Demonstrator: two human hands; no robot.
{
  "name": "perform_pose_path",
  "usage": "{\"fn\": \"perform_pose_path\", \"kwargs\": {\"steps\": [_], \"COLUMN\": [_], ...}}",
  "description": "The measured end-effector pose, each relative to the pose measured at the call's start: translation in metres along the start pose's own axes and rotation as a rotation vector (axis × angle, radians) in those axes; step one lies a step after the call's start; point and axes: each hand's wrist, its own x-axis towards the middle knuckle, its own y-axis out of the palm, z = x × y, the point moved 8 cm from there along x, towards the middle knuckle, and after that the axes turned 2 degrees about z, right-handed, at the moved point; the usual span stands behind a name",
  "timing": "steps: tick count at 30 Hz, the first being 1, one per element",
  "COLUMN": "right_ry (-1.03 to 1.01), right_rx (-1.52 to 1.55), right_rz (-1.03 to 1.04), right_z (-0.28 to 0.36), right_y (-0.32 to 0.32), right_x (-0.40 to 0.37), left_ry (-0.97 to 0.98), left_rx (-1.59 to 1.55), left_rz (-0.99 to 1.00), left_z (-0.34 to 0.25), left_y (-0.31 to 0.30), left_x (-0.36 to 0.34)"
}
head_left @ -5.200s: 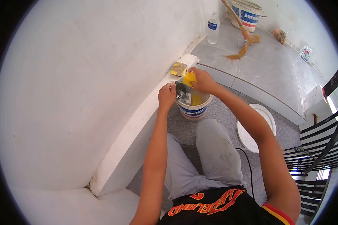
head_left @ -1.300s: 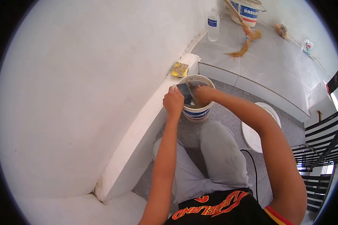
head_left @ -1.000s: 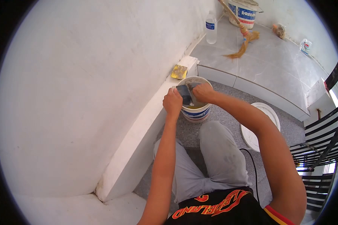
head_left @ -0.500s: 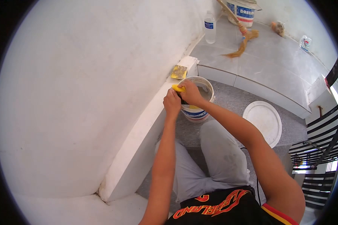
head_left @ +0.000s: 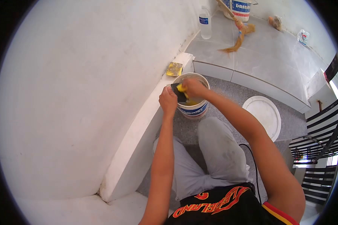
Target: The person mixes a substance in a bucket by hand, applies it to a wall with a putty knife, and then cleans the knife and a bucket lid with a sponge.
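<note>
On floor (head_left: 229,93) beside ledge (head_left: 139,135): white bucket (head_left: 194,109) with yellowish liquid inside. Over bucket rim, left hand (head_left: 168,102) closed on dark flat blade (head_left: 175,91); right hand (head_left: 194,88) gripping yellow sponge (head_left: 181,88), pressed against blade. Apart on floor, round white lid (head_left: 262,117) — bucket open. Well apart on raised tiles (head_left: 259,63): second bucket (head_left: 241,6), clear bottle (head_left: 204,23).

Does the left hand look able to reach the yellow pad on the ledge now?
Probably yes for reach: the yellow pad lies close on the ledge, nothing between. But the left hand is full, gripping a dark scraper.
</note>
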Motion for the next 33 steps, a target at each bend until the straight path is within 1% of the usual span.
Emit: {"fn": "perform_pose_path", "kwargs": {"steps": [1,3,4,5,6,7,8,9,10,11,12,13,14,15,16,18,19,21,22,23,24,25,26,27,28,29,30,31,32,33], "right_ry": [0.001,-0.018,-0.017,-0.066,-0.115,-0.113,0.007,0.123,0.121,0.069,0.020,0.020,-0.077,-0.179,-0.182,-0.062,-0.063,-0.008,-0.007,0.009,0.024,0.022,0.153,0.284,0.279,0.387,0.496,0.491,0.537,0.581], "right_rx": [0.002,0.010,0.011,0.033,0.055,0.055,0.056,0.057,0.060,0.159,0.258,0.262,0.361,0.456,0.456,0.333,0.335,-0.128,-0.128,-0.013,0.102,0.102,0.343,0.585,0.586,0.745,0.904,0.907,0.775,0.642], "right_rz": [0.000,0.503,0.504,0.570,0.635,0.631,0.412,0.194,0.193,0.112,0.030,0.027,-0.005,-0.038,-0.039,0.338,0.338,0.336,0.336,0.113,-0.110,-0.110,-0.139,-0.166,-0.166,-0.193,-0.219,-0.219,-0.202,-0.185], "right_z": [0.002,0.004,0.005,0.010,0.013,0.012,0.003,-0.009,-0.012,-0.012,-0.011,-0.009,0.003,0.014,0.016,0.020,0.023,0.019,0.013,0.007,0.000,-0.004,-0.020,-0.037,-0.040,-0.052,-0.059,-0.059,-0.061,-0.063], "right_y": [-0.002,0.022,0.015,0.011,0.007,0.000,-0.021,-0.040,-0.041,-0.050,-0.056,-0.051,-0.046,-0.048,-0.048,-0.019,-0.025,-0.037,-0.036,-0.053,-0.073,-0.076,-0.079,-0.077,-0.077,-0.073,-0.068,-0.069,-0.071,-0.071], "right_x": [-0.003,-0.017,-0.019,-0.022,-0.026,-0.027,-0.019,-0.016,-0.015,-0.011,-0.009,-0.011,-0.013,-0.015,-0.017,-0.024,-0.024,-0.021,-0.019,-0.014,-0.013,-0.012,-0.012,-0.014,-0.013,-0.016,-0.019,-0.019,-0.022,-0.026], "left_ry": [-0.008,-0.027,-0.027,-0.023,-0.017,-0.077,-0.140,-0.141,-0.106,-0.071,-0.071,-0.017,0.036,0.040,0.036,0.032,0.011,-0.007,-0.112,-0.218,-0.218,-0.273,-0.324,-0.321,-0.276,-0.229,-0.226,-0.239,-0.250,-0.248], "left_rx": [0.041,0.077,0.058,0.038,0.036,0.004,-0.025,-0.022,-0.066,-0.109,-0.105,-0.081,-0.059,-0.059,-0.107,-0.148,-0.132,-0.116,-0.189,-0.262,-0.264,-0.519,-0.773,-0.772,-0.879,-0.985,-0.983,-0.858,-0.733,-0.732], "left_rz": [0.030,0.050,-0.013,-0.077,-0.076,-0.025,0.027,0.027,0.068,0.110,0.110,0.068,0.025,0.021,-0.005,-0.025,-0.021,-0.018,0.064,0.145,0.143,0.246,0.349,0.346,0.411,0.475,0.469,0.439,0.408,0.404], "left_z": [0.001,0.003,0.004,0.004,-0.002,-0.004,-0.004,-0.003,-0.005,-0.007,-0.004,-0.005,-0.006,-0.008,-0.009,-0.006,-0.001,-0.001,0.001,0.003,0.005,0.007,0.005,0.001,-0.010,-0.021,-0.019,-0.012,-0.005,-0.004], "left_y": [0.002,0.006,0.003,0.000,-0.003,-0.006,-0.009,-0.012,-0.012,-0.011,-0.009,-0.010,-0.011,-0.012,-0.015,-0.016,-0.015,-0.020,-0.022,-0.022,-0.026,-0.018,-0.011,-0.015,-0.015,-0.017,-0.018,-0.021,-0.024,-0.028], "left_x": [0.001,0.002,0.001,0.002,0.002,0.001,0.000,0.001,0.005,0.007,0.009,0.010,0.012,0.013,0.012,0.008,0.006,0.004,0.004,0.003,0.005,0.004,0.002,0.001,-0.001,-0.003,0.000,0.003,0.006,0.007]}}
